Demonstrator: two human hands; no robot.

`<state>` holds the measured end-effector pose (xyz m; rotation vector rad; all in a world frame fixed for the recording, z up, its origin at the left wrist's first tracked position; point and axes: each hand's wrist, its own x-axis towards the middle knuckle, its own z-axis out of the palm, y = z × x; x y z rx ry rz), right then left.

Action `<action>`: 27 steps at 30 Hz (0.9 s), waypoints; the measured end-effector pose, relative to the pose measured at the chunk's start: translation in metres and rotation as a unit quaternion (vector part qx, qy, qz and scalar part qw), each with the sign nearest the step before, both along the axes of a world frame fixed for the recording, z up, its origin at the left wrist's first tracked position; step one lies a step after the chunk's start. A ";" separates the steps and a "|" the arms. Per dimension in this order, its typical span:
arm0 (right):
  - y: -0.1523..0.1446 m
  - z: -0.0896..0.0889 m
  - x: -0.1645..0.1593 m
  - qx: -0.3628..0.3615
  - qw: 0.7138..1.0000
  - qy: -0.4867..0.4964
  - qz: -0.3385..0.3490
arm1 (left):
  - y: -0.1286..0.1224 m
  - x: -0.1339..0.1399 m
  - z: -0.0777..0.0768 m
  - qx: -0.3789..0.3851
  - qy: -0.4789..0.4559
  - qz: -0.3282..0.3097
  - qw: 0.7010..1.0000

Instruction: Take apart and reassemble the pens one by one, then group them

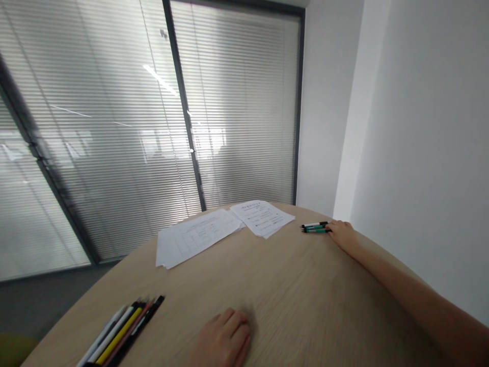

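My right hand (342, 233) reaches far out to the table's right edge, its fingers closed over the near ends of several pens (316, 231). These lie side by side with their tips pointing left, some with green barrels and one white. At the bottom middle, my left hand (223, 339) rests on the wooden table (275, 285) with its fingers curled; I see nothing in it, though its underside is hidden. Left of that hand lies a row of long pens or pencils (122, 331) in white, yellow, reddish and black, slightly blurred.
Printed sheets (198, 237) lie toward the far left of the table, with another small stack of sheets (263, 218) overlapping them on the right. Behind the round table edge stand a glass partition with blinds (244, 112) and a white wall (424, 127).
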<state>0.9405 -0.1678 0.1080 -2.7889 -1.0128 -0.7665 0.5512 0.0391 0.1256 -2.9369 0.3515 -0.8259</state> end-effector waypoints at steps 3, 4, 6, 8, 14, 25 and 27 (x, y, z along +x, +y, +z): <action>-0.002 0.003 -0.010 0.015 1.000 -0.009 -0.013 | -0.001 0.000 0.000 0.003 0.016 0.006 1.000; -0.002 0.004 -0.015 0.020 1.000 -0.010 -0.010 | -0.001 0.000 0.000 0.004 0.018 0.008 1.000; 0.003 0.007 -0.027 0.025 1.000 -0.007 0.008 | -0.002 0.000 0.001 0.006 0.025 0.011 1.000; 0.014 0.008 -0.043 0.026 0.999 0.006 0.040 | -0.003 0.001 0.002 0.007 0.029 0.019 0.999; 0.066 -0.002 -0.134 0.009 0.974 0.075 0.212 | -0.009 -0.003 0.007 -0.012 0.082 0.043 0.996; 0.073 0.000 -0.219 0.006 0.931 0.188 0.312 | 0.027 -0.008 0.040 0.121 0.139 0.370 0.911; 0.074 -0.001 -0.217 0.011 0.932 0.185 0.313 | 0.041 -0.015 0.049 0.122 0.131 0.413 0.893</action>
